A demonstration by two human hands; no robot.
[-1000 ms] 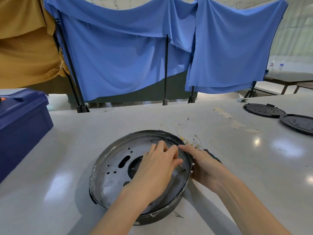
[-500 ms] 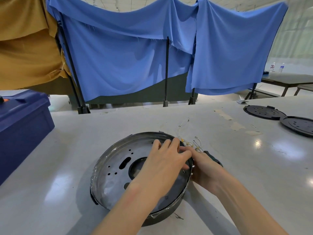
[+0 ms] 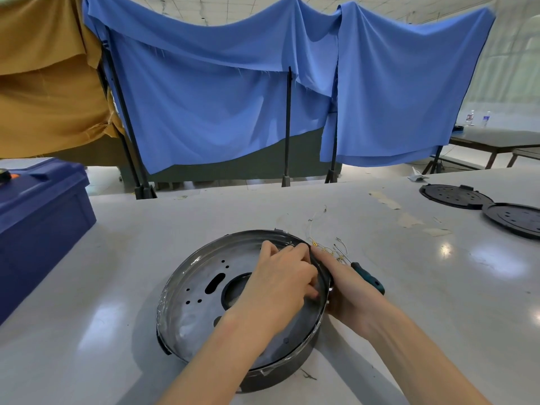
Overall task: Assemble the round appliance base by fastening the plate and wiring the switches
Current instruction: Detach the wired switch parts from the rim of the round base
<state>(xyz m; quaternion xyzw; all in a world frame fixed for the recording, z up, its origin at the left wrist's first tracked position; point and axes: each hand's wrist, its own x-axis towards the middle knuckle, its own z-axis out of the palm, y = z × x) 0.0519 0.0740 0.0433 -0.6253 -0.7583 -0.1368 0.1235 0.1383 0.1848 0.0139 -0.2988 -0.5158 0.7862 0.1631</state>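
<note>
Left forearm: comes in from the bottom edge and crosses over the near rim of the base.
Round appliance base: a shallow, dark grey round appliance base (image 3: 292, 372) sits flat on the pale grey glossy table (image 3: 117, 287), just in front of the person, open side up. Clear film (image 3: 163, 305) clings to its rim.
Plate: a dull silver round metal plate (image 3: 198, 287), with a large centre hole, a slot and several small holes, lies inside the base.
Left hand: the left hand (image 3: 280, 285) is inside the base at its far right inner wall. Its fingers (image 3: 304, 277) are curled with the tips against the wall; I cannot tell if they pinch anything.
Right hand: the right hand (image 3: 347, 290) is outside the base, against the same far right stretch of rim. Its fingers (image 3: 321, 258) lie along the outer wall and touch it. The thumb is hidden, so I cannot tell if it clasps the rim.
Screwdriver: a screwdriver with a black and teal handle (image 3: 369, 279) lies on the table just beyond the right hand.
Wires: thin pale wires with small gold terminals (image 3: 327, 249) lie loose on the table, just beside the far right rim.
Crate: a dark blue plastic crate (image 3: 38, 223) stands at the table's left edge.
Tape: scraps of beige tape (image 3: 409, 220) are stuck to the table, right of centre.
Discs: two black round perforated discs (image 3: 451, 195) (image 3: 514, 219) lie side by side at the far right, well apart from the base.
Backdrop: blue cloth (image 3: 219, 106) hangs over black stands (image 3: 287, 127) beyond the table, with mustard cloth (image 3: 43, 83) at the left.
Far right: a dark second table (image 3: 496, 140) carries small bottles (image 3: 470, 116).
</note>
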